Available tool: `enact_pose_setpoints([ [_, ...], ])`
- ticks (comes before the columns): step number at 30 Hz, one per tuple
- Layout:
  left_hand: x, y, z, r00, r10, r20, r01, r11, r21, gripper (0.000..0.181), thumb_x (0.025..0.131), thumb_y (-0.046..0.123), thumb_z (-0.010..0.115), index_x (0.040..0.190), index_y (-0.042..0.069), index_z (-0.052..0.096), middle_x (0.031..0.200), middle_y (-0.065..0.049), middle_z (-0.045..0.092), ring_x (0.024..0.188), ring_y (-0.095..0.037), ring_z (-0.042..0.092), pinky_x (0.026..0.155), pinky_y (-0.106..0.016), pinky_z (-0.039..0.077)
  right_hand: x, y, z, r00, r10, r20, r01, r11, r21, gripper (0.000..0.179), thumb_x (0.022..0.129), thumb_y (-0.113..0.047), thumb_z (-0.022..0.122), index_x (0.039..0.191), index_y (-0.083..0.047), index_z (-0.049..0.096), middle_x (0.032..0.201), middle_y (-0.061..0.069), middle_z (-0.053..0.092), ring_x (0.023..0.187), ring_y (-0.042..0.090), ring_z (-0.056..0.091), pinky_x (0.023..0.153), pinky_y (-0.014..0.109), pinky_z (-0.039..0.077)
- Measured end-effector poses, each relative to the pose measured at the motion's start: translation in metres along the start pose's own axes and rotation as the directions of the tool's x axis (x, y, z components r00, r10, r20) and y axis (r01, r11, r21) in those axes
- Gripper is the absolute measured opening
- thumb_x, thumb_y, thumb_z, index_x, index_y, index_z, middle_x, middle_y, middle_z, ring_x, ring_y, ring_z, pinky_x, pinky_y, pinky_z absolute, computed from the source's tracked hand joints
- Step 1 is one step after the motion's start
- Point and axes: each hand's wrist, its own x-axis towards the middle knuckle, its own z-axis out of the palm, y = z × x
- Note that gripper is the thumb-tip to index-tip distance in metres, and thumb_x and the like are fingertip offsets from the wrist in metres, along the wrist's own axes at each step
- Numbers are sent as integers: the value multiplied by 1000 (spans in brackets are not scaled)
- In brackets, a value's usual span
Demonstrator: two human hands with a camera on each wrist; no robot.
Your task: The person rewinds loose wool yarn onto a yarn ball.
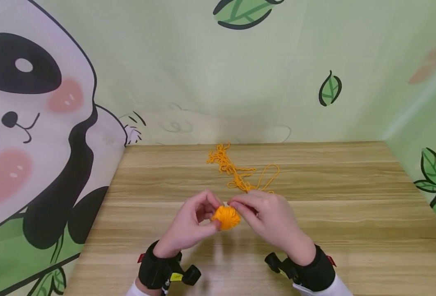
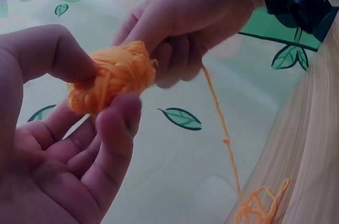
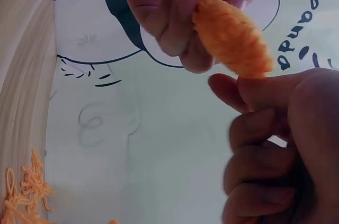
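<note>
A small ball of orange yarn (image 1: 227, 218) is held above the wooden table, pinched between the thumb and fingers of my left hand (image 1: 192, 222). Strands wrap around it in layers, seen close in the left wrist view (image 2: 119, 75). My right hand (image 1: 273, 218) is at the ball's right side, thumb and forefinger pinching the yarn strand by it. From under the curled fingers of that hand a single strand (image 2: 218, 110) runs down to the loose yarn (image 1: 236, 172), which lies tangled on the table beyond both hands.
The wood-grain table (image 1: 332, 197) reaches back to a pale green wall (image 1: 188, 74) printed with leaves. A large panda picture (image 1: 18, 123) covers the left wall. Black straps with small cameras sit on both wrists.
</note>
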Motion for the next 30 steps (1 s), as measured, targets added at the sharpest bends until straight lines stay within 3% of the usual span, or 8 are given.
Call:
enact_pose_setpoints([
  [3,-1,0,1,999,17,38,-12,993,-119,29,80,-12,65,103,5,56,103,-15,62,81,-30,63,73,-31,60,0,1,3,993,62,99,-60,998,-23,14,98,-21,62,106,-22,74,97,-12,72,72,0,57,61,24,53],
  [5,-1,0,2,998,32,47,-22,980,-195,28,81,-14,63,103,0,53,106,-17,60,81,-31,64,73,-34,61,-1,2,6,981,99,165,-93,995,-41,16,98,-18,60,106,-24,72,94,-14,69,74,1,57,65,25,54],
  [10,-1,-1,2,999,19,-51,-33,953,-300,24,84,-16,58,103,-7,46,111,-18,60,82,-29,65,72,-33,61,-2,1,12,961,122,249,-106,992,-74,9,97,-18,60,94,-22,68,65,-13,50,56,7,45,51,24,42],
  [12,0,-2,2,993,-8,-115,-27,954,-300,23,86,-14,58,105,-7,46,110,-17,61,82,-27,65,73,-31,61,-2,-1,14,956,114,269,-98,992,-74,10,99,-23,60,94,-22,69,62,-13,46,53,7,43,49,24,39],
  [16,2,-3,1,971,-61,-229,-11,953,-302,20,89,-9,58,105,-3,48,103,-17,64,79,-27,64,71,-30,61,-2,-2,16,951,80,297,-65,996,-57,14,101,-29,58,100,-23,70,68,-16,53,57,4,47,52,23,43],
  [21,4,-4,1,934,-117,-337,17,958,-288,20,90,-7,59,106,-2,48,98,-19,65,74,-27,64,68,-29,60,-3,-5,15,952,-6,307,18,999,-36,15,101,-27,56,89,-24,63,67,-16,49,57,1,45,51,21,40],
  [25,5,-7,2,913,-129,-387,48,976,-213,24,87,-9,62,106,-3,48,98,-21,63,74,-29,64,65,-28,60,-3,-9,11,961,-49,272,52,999,-4,15,100,-23,57,85,-24,62,65,-15,46,55,1,43,49,20,35],
  [30,5,-11,4,913,-108,-393,75,992,-97,27,84,-8,65,105,-1,49,94,-22,62,71,-29,63,62,-27,59,-2,-12,8,975,-91,203,87,996,31,13,98,-20,59,86,-22,64,67,-16,47,55,0,42,48,18,35],
])
